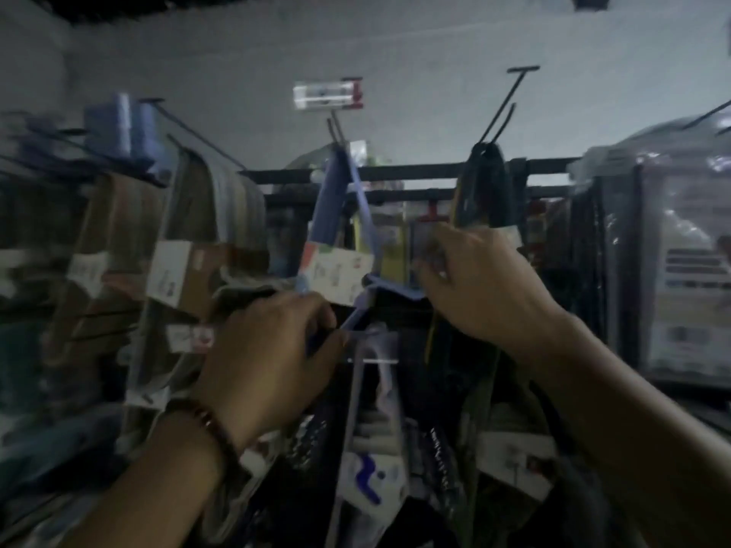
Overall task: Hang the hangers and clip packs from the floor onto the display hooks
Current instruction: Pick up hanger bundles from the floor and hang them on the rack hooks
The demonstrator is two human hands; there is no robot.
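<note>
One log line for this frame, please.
left hand: grips blue hanger pack | right hand: holds its other end | pack top: at display hook

The blue hangers (328,199) look matt plastic, their label (336,274) paper; the display hook (506,100) is dark metal (the wrapped pack (680,231) at right shines glossy).
</note>
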